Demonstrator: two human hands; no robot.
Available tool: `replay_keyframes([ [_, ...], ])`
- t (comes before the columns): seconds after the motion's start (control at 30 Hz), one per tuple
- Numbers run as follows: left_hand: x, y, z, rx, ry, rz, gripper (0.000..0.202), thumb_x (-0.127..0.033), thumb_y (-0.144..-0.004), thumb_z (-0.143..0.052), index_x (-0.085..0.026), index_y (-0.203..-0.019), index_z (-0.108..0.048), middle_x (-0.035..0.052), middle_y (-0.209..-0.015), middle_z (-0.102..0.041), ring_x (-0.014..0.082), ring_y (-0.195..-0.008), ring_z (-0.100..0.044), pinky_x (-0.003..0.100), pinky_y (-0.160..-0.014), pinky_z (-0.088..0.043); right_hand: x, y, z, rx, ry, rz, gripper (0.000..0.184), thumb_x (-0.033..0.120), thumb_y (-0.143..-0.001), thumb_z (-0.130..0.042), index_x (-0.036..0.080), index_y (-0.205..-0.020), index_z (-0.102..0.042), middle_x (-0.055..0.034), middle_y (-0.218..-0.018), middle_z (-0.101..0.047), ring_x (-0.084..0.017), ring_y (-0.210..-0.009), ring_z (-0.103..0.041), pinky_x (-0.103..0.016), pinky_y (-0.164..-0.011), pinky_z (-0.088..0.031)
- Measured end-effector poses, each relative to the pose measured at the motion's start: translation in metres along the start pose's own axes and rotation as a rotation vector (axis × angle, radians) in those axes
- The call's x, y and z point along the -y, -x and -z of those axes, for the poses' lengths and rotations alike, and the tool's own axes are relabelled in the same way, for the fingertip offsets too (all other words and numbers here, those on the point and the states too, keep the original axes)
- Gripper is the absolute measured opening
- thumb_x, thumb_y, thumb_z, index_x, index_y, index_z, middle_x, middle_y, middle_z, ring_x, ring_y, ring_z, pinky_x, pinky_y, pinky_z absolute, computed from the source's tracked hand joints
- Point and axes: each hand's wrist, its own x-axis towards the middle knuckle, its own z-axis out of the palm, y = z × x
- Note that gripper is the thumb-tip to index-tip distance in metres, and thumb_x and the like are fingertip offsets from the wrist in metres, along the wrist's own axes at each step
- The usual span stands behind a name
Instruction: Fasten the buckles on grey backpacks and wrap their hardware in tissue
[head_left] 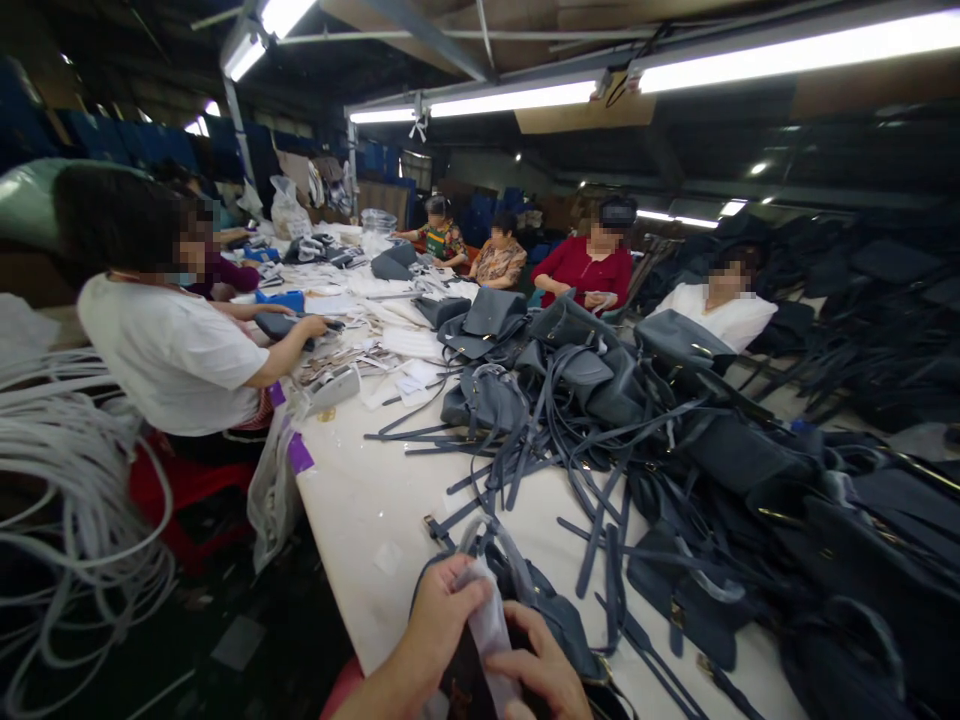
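Note:
Near the table's front edge, my left hand point(442, 610) pinches the upper end of a strip of thin white wrapping point(489, 622). My right hand point(541, 660) is curled round the lower part of the same strip, thumb and fingers against it. Under and behind both hands lies a dark blue-grey bag point(555, 612) with straps and a buckle. Clear wrapping also shows around its handle point(499, 535). What the strip covers is hidden inside it.
A large heap of dark bags point(570, 370) with trailing straps fills the table's right side. Paper scraps point(409, 345) lie farther back. At left, a person in white point(169, 340) sits beside coiled white tubing point(75, 520). Several other people sit around the table point(352, 520).

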Motion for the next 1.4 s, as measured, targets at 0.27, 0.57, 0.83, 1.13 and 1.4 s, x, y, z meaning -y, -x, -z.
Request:
replay_keyframes([
  [0.27,-0.015,0.014,0.017,0.000,-0.257,-0.078,0.008,-0.014,-0.059,-0.070,-0.016,-0.060,-0.062,-0.0064,-0.053,-0.048,0.0103,-0.054,-0.039,0.022,-0.052,-0.025,0.019,-0.030,-0.022,-0.121,-0.148,-0.410,0.038,0.054,-0.071,-0.072,0.020,-0.088,-0.075,-0.0062,-0.083,-0.073,-0.025,-0.080,-0.066,-0.030,-0.072,-0.052],
  [0.57,0.002,0.019,0.024,-0.024,0.026,0.128,0.030,-0.039,-0.059,-0.075,-0.017,-0.067,-0.056,-0.0038,-0.056,-0.054,0.0110,-0.053,-0.045,0.023,-0.054,-0.033,0.029,-0.035,-0.037,-0.062,-0.286,-0.461,0.032,0.052,-0.070,-0.073,0.019,-0.071,-0.072,-0.0001,-0.065,-0.066,-0.018,-0.063,-0.057,-0.025,-0.060,-0.046],
  [0.83,0.020,0.018,0.020,-0.207,0.023,-0.018,0.027,-0.035,-0.060,-0.079,-0.017,-0.063,-0.058,-0.0039,-0.058,-0.056,0.0108,-0.058,-0.048,0.021,-0.055,-0.034,0.021,-0.034,-0.044,-0.085,-0.238,-0.440,0.022,0.041,-0.069,-0.072,0.019,-0.072,-0.070,-0.0031,-0.072,-0.071,-0.022,-0.072,-0.062,-0.027,-0.068,-0.048],
  [1.13,0.016,0.028,0.016,-0.187,0.195,0.110,0.044,-0.035,-0.050,-0.088,-0.018,-0.085,-0.068,-0.0001,-0.075,-0.071,0.0174,-0.070,-0.066,0.024,-0.063,-0.051,0.013,-0.032,-0.053,-0.261,0.184,-0.212,0.005,0.018,-0.076,-0.060,0.022,-0.075,-0.058,0.0027,-0.065,-0.061,-0.016,-0.061,-0.056,-0.025,-0.061,-0.043],
  [1.4,0.011,-0.045,-0.003,-0.222,0.024,0.234,0.014,-0.016,-0.064,-0.073,-0.016,-0.071,-0.061,-0.0054,-0.056,-0.062,0.0090,-0.046,-0.057,0.017,-0.046,-0.048,0.006,-0.037,-0.005,-0.243,-0.061,-0.182,0.006,0.024,-0.073,-0.068,0.023,-0.079,-0.071,0.0031,-0.072,-0.071,-0.015,-0.070,-0.069,-0.023,-0.069,-0.054],
])
